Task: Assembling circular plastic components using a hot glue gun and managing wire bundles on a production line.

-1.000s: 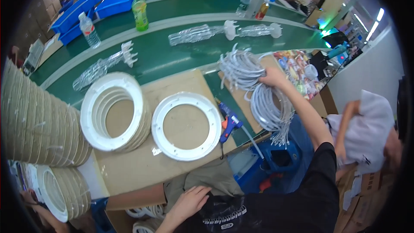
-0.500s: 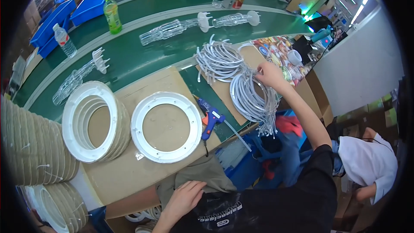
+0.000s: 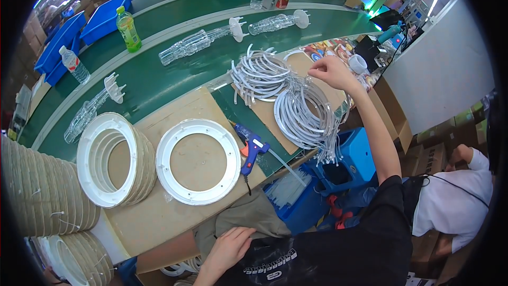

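Observation:
My right hand (image 3: pixel 334 73) is above the far right of the table, fingertips pinched together. What they hold, if anything, is too small to make out. Just below it lie two bundles of curved white strips, one on the left (image 3: pixel 259 77) and one nearer me (image 3: pixel 299 116), with thin clear wires hanging off the table edge. My left hand (image 3: pixel 232 247) rests on my lap, fingers loosely extended, holding nothing. In front of me a white ring (image 3: pixel 165 172) lies flat on cardboard, beside a stack of similar rings (image 3: pixel 90 193). A blue glue gun (image 3: pixel 256 151) lies right of the ring.
Clear plastic lamp-like parts (image 3: pixel 193 44) lie on the green conveyor (image 3: pixel 153 79), near bottles such as a green one (image 3: pixel 128 29). Tall stacks of ribbed rings (image 3: pixel 45 185) stand at left. A blue stool (image 3: pixel 357 156) and a person in white (image 3: pixel 450 196) are at right.
My right hand has lifted off the strip bundles and moved a little away from me. My left hand stays on my lap. The person at right has shifted, and the view has turned slightly.

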`<state>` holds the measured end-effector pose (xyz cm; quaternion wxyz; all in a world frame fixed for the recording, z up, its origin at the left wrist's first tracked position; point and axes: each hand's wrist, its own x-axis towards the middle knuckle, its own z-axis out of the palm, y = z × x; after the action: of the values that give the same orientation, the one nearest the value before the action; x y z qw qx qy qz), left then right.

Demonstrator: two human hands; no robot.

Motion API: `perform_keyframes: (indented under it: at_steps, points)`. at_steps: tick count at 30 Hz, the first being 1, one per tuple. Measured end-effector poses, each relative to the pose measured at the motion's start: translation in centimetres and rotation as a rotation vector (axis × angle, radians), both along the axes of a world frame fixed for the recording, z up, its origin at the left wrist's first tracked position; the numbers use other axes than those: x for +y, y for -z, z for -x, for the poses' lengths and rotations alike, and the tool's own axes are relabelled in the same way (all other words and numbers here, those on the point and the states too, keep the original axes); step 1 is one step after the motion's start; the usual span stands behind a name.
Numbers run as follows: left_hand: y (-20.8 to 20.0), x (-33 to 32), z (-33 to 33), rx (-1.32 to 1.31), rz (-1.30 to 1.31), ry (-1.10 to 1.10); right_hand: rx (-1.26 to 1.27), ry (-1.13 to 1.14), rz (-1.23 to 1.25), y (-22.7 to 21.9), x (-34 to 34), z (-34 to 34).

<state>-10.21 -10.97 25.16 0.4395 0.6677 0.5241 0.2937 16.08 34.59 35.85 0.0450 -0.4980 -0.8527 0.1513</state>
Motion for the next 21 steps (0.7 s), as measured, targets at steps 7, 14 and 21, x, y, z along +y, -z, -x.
perform_keyframes:
  at_steps: [7, 14, 21]
  points:
    - [0.5, 0.4, -0.5, -0.018, -0.019, 0.039, -0.425, 0.135, -0.091, 0.8, -0.3, -1.2]
    - [-0.2, 1.4, -1.3, 0.013, -0.042, 0.095, 0.100, -0.431, -0.582, 5.4, -0.1, 4.4]
    - [0.2, 0.7, -1.1, 0.007, -0.068, 0.041, 0.491, 0.050, -0.396, 5.3, 6.0, 2.9]
